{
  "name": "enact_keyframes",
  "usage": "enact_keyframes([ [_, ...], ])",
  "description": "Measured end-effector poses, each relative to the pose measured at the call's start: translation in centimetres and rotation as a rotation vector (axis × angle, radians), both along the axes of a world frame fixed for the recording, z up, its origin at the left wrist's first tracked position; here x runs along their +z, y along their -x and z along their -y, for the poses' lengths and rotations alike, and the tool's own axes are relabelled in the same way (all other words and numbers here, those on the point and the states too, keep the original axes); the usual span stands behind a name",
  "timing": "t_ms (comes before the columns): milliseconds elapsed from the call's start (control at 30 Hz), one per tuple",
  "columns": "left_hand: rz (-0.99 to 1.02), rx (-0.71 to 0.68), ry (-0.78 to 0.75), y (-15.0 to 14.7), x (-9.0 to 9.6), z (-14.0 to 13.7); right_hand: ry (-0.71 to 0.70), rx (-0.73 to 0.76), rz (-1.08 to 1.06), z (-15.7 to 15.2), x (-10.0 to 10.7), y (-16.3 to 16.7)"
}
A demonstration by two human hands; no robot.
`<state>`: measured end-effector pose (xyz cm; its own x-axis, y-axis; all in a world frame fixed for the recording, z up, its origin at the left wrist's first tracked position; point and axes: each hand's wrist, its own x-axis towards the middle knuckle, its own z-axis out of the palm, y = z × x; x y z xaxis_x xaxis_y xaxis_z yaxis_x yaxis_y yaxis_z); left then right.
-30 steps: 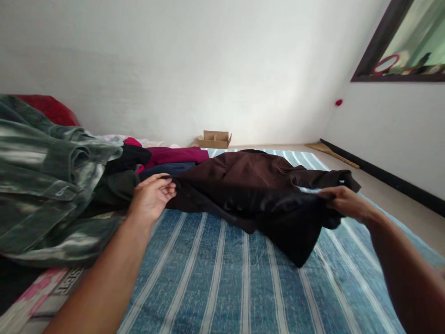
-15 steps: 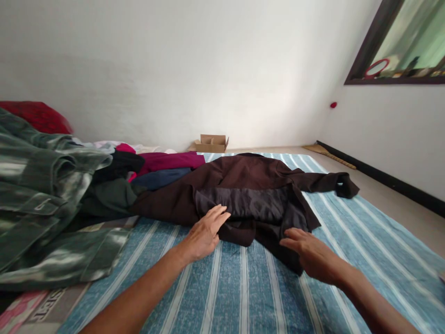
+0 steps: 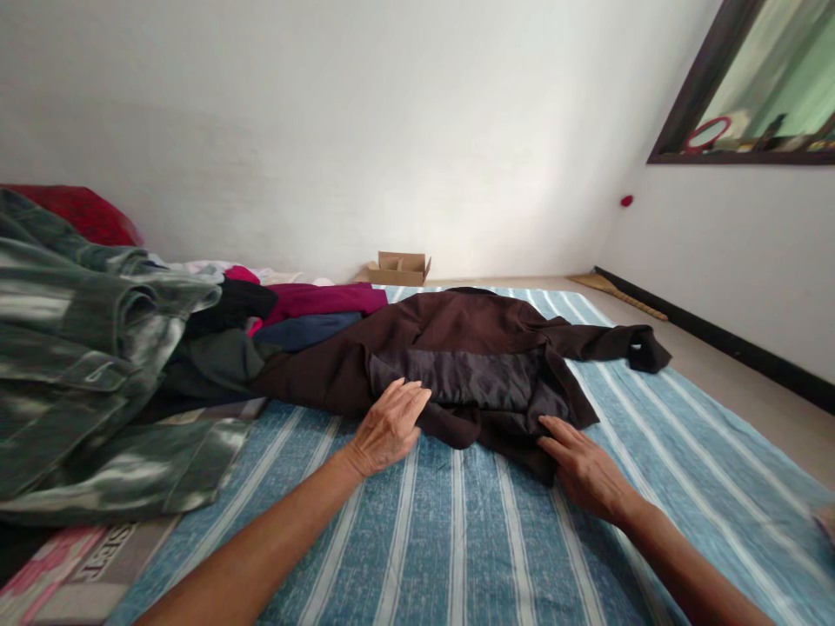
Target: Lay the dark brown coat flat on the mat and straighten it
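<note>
A dark brown jacket point(image 3: 466, 326) lies spread on the bed, its shiny dark lining point(image 3: 483, 378) showing along the near part. One sleeve reaches out to the right and ends in an open cuff. My left hand point(image 3: 388, 430) rests on the jacket's near edge, fingers stretched over the lining and thumb lower down. At the near right corner, my right hand point(image 3: 584, 465) touches the cloth with extended fingertips; its thumb is hidden. Neither hand visibly closes round the fabric.
Camouflage-patterned clothing point(image 3: 97, 374) is heaped at the left, beside a magenta garment point(image 3: 326, 300) and a navy one point(image 3: 306, 331). A blue striped sheet point(image 3: 430, 539) covers the bed. An open cardboard box point(image 3: 397, 271) stands by the back wall; a window point(image 3: 763, 87) is at upper right.
The jacket's near corner by my right hand has shifted away from me and slightly left. My right hand has moved a little with it; my left hand has settled lower on the edge.
</note>
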<state>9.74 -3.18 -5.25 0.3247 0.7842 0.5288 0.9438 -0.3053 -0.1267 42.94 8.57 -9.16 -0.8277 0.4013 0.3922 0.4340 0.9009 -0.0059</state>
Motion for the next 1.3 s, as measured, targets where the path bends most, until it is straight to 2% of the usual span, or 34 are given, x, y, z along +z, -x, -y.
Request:
enact_keyframes([
  [67,-0.030,-0.042,-0.045,0.0,0.6,-0.1,-0.034,0.039,-0.093,0.1,0.1,0.0],
  [133,-0.071,-0.057,-0.038,-0.1,1.5,0.2,-0.037,0.082,-0.168,0.6,1.1,0.2],
  [267,-0.136,-0.021,0.081,-1.2,3.4,1.8,0.074,0.142,-0.194,3.6,5.1,1.4],
  [333,-0.157,0.009,0.197,-1.9,3.9,2.9,0.137,0.165,-0.097,5.8,6.7,2.5],
  [400,-0.164,0.067,0.320,-2.6,3.8,4.0,0.206,0.187,0.052,8.0,7.3,3.7],
  [500,-0.135,0.166,0.451,-3.1,3.1,5.4,0.295,0.204,0.291,10.3,6.3,5.4],
  [567,-0.070,0.173,0.473,-3.1,2.7,6.2,0.314,0.195,0.393,11.0,5.4,5.9],
  [700,0.034,0.059,0.473,-2.7,2.7,8.0,0.343,0.161,0.419,11.3,4.8,6.0],
  [833,-0.022,0.029,0.430,-1.8,1.9,9.2,0.386,0.141,0.416,11.0,5.1,5.7],
  [933,-0.084,0.090,0.349,-1.2,0.7,9.1,0.434,0.124,0.375,10.8,5.4,5.7],
  [1033,-0.110,0.090,0.267,-1.0,-0.1,8.5,0.493,0.102,0.365,10.7,6.0,5.7],
  [1167,-0.069,0.037,0.141,-0.9,0.0,7.9,0.572,0.099,0.357,10.6,7.1,5.3],
  [1300,-0.035,-0.034,0.073,-0.8,0.2,8.2,0.697,0.190,0.328,10.5,8.5,5.5],
])
